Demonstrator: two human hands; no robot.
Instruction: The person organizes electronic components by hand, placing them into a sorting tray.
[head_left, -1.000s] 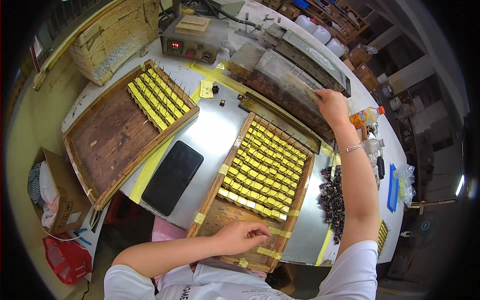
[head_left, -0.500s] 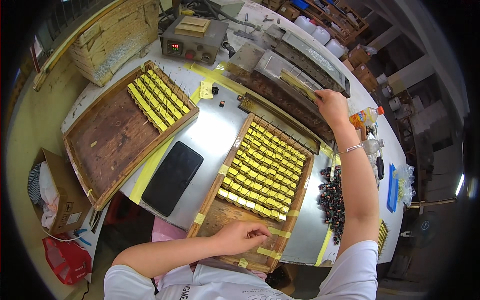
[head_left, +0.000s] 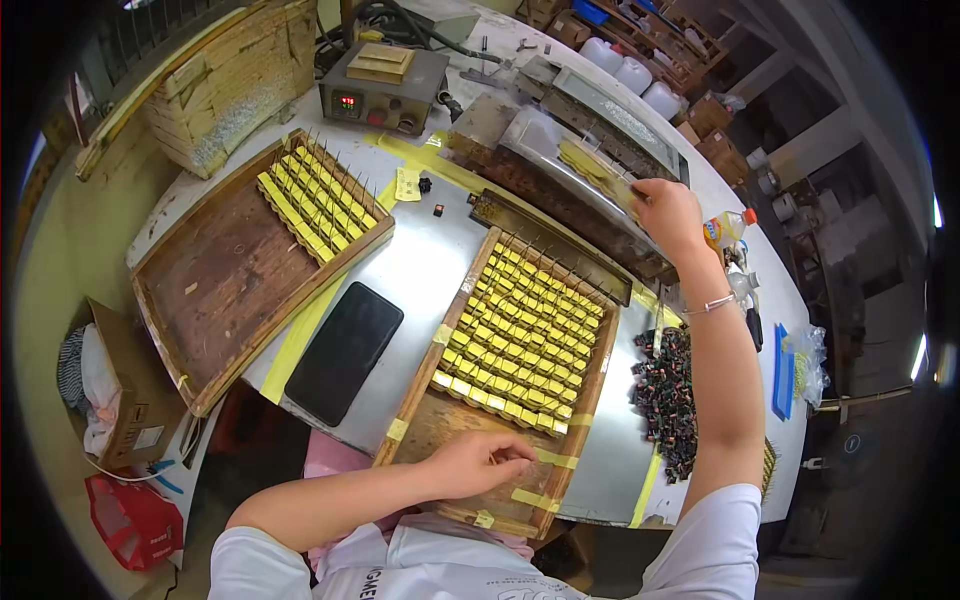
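Nearest, the left hand (head_left: 478, 465) rests with fingers curled on the bare near end of a wooden tray (head_left: 415, 425), touching it; whether it pinches anything cannot be told. Rows of small yellow blocks (head_left: 525, 335) fill the tray's far half. Left of it lie a black phone (head_left: 345, 350) and a second wooden tray (head_left: 215, 280), partly filled. A pile of dark small parts (head_left: 668, 395) sits to the right. Farther off, the right hand (head_left: 668, 215) grips a strip of yellow blocks (head_left: 598, 172) over a long trough (head_left: 560, 205). Beyond stands a grey control box (head_left: 385, 90) with a red display.
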